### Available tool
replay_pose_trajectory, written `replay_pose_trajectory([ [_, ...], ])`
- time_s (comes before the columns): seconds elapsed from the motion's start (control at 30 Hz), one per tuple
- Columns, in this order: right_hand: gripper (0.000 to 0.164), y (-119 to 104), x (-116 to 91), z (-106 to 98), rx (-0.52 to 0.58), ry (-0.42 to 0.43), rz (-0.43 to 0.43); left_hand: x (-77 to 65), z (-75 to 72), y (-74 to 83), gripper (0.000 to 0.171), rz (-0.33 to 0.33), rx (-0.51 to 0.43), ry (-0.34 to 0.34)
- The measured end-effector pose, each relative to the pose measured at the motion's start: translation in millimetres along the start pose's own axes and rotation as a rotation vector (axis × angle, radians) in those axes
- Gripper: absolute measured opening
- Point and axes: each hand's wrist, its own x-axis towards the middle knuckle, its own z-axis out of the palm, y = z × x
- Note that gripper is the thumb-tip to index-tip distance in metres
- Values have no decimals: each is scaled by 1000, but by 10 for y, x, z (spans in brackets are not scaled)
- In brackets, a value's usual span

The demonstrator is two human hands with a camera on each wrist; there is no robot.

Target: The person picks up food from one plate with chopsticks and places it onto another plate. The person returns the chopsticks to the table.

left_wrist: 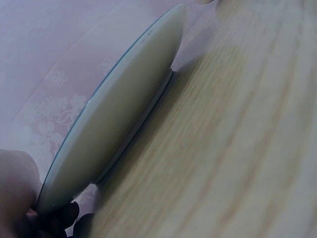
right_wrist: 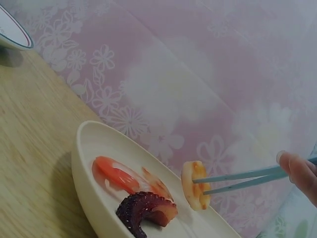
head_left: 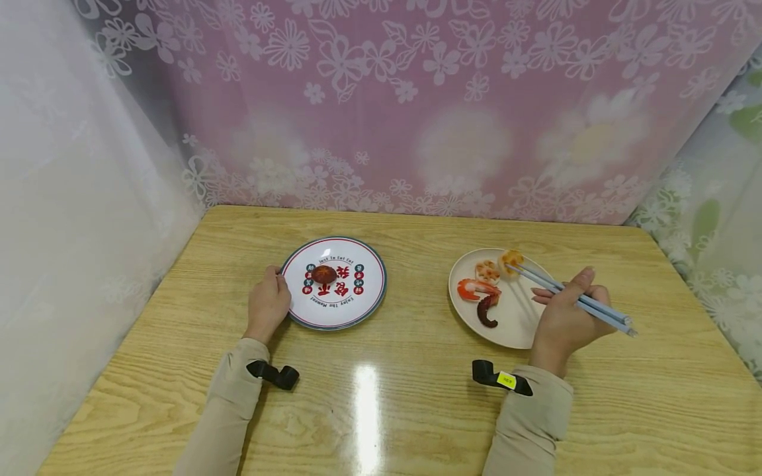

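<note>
My left hand (head_left: 269, 305) grips the left rim of a white plate (head_left: 303, 307) with a blue-green edge and red lettering; its fingers reach under the rim in the left wrist view. On that plate lies a brown, rounded mushroom cap (head_left: 324, 274). My right hand (head_left: 573, 320) holds a pair of light blue chopsticks (head_left: 548, 281). Their tips pinch a round, yellow-orange scallop-like piece (right_wrist: 195, 185) over the far edge of a cream plate (head_left: 516, 336). A shrimp (head_left: 476, 289), a dark curled octopus tentacle (head_left: 487, 312) and a pale orange lotus-root-like slice (head_left: 487, 272) lie on the cream plate.
Both plates stand apart on a wooden table (head_left: 411, 370). A pink flowered cloth (head_left: 393, 132) hangs behind its far edge, with pale cloths at both sides. Black camera straps (head_left: 272, 374) are on both wrists.
</note>
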Motion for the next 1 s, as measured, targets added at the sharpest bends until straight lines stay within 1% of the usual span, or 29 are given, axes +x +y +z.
replay_pose_trajectory([
  [0.1, 40, -2, 2, 12, 20, 3, -3, -2, -2, 0, 36, 2, 0, 1],
  [0.27, 39, -21, -7, 41, 128, 5, 14, -6, -11, 1, 36, 4, 2, 7],
  [0.33, 38, -27, -14, 52, 152, -3, 4, -5, -14, -2, 35, 5, 4, 8],
  [0.47, 37, -28, -18, 63, 209, -8, 29, -2, -16, 1, 36, 4, 4, 9],
  [0.57, 39, -16, -20, 70, 244, -13, 69, -4, -15, 8, 36, 4, 2, 9],
  [0.8, 39, -11, -55, 110, 206, -57, 66, -8, -12, 10, 36, 7, -1, 5],
  [1.0, 40, -53, -94, 158, 233, -76, 62, -4, -6, 7, 36, 5, 3, -3],
])
